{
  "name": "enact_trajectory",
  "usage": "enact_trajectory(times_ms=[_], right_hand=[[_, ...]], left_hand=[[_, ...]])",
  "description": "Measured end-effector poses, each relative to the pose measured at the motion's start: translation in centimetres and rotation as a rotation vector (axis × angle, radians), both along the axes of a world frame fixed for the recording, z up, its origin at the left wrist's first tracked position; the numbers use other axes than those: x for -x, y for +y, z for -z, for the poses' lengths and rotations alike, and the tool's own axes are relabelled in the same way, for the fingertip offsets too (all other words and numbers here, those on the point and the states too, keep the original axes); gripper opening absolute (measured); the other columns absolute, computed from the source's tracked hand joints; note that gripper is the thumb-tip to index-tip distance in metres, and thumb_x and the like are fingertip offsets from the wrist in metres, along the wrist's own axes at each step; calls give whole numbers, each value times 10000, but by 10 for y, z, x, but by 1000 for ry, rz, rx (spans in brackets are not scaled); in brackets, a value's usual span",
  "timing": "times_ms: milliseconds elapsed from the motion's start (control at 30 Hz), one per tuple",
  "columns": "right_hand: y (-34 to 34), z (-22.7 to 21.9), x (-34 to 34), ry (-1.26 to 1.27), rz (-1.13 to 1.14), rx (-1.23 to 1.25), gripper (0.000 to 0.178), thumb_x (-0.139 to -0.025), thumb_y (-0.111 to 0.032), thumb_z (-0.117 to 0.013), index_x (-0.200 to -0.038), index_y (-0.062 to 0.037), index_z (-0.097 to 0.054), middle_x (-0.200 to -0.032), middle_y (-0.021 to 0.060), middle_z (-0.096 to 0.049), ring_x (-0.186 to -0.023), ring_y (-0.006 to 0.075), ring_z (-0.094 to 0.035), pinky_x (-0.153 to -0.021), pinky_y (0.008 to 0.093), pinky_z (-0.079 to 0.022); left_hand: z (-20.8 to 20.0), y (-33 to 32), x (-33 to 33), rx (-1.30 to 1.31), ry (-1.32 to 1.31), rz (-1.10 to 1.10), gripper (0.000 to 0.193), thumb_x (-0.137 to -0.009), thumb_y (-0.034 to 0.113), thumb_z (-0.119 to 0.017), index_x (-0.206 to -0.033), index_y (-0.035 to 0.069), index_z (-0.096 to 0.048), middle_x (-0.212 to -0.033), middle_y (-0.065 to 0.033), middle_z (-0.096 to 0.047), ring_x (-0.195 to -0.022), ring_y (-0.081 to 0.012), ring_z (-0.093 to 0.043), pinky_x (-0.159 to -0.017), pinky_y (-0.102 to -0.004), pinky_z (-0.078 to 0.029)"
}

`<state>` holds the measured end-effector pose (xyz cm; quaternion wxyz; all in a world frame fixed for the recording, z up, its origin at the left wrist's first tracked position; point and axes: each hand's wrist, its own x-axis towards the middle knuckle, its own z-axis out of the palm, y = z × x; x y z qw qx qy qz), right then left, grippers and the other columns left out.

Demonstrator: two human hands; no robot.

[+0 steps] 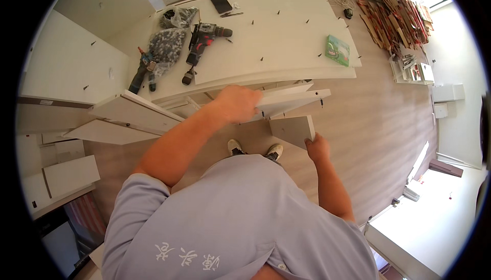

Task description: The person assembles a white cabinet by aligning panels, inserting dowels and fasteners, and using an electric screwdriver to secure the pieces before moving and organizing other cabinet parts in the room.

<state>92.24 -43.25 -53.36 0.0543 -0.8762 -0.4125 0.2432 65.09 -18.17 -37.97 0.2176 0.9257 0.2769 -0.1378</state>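
Observation:
My right hand (318, 148) is closed on the front edge of a pale grey-white board (292, 131), with the thumb on its edge. The board stands tilted in front of my feet. Farther left, my left hand (238, 103) is closed at the left end of a white panel (294, 100); its fingertips are partly blurred. Dark connector pins stick out of this panel's edge, and another white panel lies just behind it. These pieces stand against the near side of a large white panel (245, 40) laid out like a worktop.
A black cordless drill (204, 40), a second driver (143, 70), a plastic bag of small fittings (168, 47) and a green box (337, 50) lie on the large panel, among upright pins. White boards (135, 111) lean at left. Wood strips (399, 22) are piled far right.

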Motion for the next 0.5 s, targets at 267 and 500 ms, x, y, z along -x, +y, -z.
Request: enact_trajectory(times_ms=[267, 500], right_hand=[[2, 8, -2, 20, 40, 0, 360, -900, -326, -673, -1107, -32, -680, -1033, 247, -727, -1013, 435, -686, -893, 522, -538], [7, 2, 3, 41, 58, 18, 364, -890, -302, -692, -1112, -14, -683, -1058, 268, -717, -1042, 447, -673, -902, 514, -530]], left_hand=[[-1, 5, 0, -29, -27, 29, 312, -934, 347, -676, -1027, 59, -598, -919, -178, -719, -917, -388, -695, -798, -502, -539], [-2, 4, -1, -28, -14, 23, 311, -933, 352, -678, -1027, 65, -605, -917, -174, -719, -936, -381, -693, -805, -500, -537]])
